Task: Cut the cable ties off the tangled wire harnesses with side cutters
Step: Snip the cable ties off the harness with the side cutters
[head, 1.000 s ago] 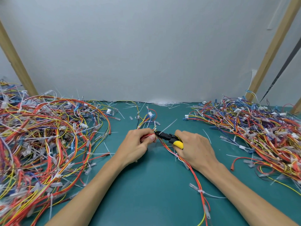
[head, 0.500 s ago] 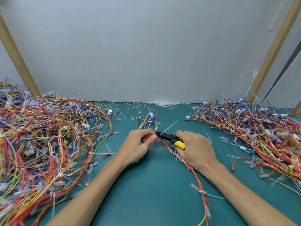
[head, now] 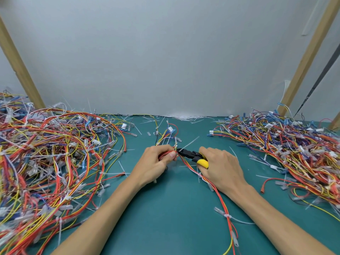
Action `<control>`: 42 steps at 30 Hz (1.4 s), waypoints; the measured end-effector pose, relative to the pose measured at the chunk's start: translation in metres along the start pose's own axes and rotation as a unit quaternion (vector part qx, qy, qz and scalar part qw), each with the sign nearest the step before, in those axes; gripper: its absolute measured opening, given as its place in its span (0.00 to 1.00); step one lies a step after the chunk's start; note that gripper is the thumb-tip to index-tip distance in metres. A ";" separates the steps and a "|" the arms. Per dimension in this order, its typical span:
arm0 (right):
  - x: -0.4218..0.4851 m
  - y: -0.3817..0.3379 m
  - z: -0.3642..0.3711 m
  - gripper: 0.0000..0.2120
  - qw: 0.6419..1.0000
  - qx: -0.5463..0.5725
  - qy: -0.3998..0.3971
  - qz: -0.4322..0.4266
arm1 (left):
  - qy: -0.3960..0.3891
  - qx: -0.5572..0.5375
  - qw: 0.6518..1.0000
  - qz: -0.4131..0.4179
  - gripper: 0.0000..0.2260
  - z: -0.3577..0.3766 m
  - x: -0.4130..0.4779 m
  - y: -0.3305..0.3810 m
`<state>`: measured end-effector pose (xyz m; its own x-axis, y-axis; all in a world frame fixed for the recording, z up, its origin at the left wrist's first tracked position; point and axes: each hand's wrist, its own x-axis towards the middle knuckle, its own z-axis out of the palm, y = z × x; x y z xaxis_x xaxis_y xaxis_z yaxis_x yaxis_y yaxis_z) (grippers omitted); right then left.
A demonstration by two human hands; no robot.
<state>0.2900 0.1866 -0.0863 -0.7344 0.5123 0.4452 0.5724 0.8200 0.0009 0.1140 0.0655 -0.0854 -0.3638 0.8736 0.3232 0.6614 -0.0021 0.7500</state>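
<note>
Wires [head: 165, 154] look light and floppy: your left hand [head: 156, 163] pinches them right beside the cutters [head: 187, 154], right hand [head: 222, 168] is curled round the handles [head: 203, 162].

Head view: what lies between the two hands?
Black-and-yellow side cutters, gripped by the right hand, reaching the red wire harness the left hand holds; head view.

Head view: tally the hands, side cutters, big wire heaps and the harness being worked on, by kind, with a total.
2 hands: left hand, right hand
1 side cutters, gripped by the right hand
2 wire heaps: left heap, right heap
1 harness, pinched by the left hand
Total: 6
</note>
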 end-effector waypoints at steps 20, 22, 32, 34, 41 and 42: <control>0.001 0.001 0.002 0.09 0.999 0.015 -0.038 0.012 | -0.014 -0.004 1.000 -0.011 0.11 0.002 0.001 -0.004; 0.002 0.001 0.002 0.09 0.999 0.014 -0.035 0.013 | -0.020 0.000 1.000 -0.012 0.10 0.003 0.001 -0.005; 0.000 0.002 0.002 0.09 1.000 -0.001 0.008 -0.002 | -0.036 0.021 0.999 -0.012 0.10 0.001 0.002 -0.007; 0.000 0.002 0.003 0.10 1.000 0.006 -0.001 -0.006 | -0.039 0.015 0.999 -0.012 0.10 0.001 0.002 -0.006; 0.000 0.001 0.002 0.13 0.999 0.029 -0.011 -0.022 | -0.053 0.008 0.999 0.009 0.10 -0.002 0.001 -0.004; 0.000 0.001 0.002 0.12 0.999 0.029 -0.011 -0.021 | -0.054 0.005 0.998 0.009 0.10 -0.002 0.001 -0.004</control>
<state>0.2896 0.1879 -0.0875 -0.7658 0.4811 0.4268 0.5189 0.8543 -0.0320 0.1096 0.0655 -0.0869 -0.2792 0.9210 0.2717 0.6744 -0.0133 0.7382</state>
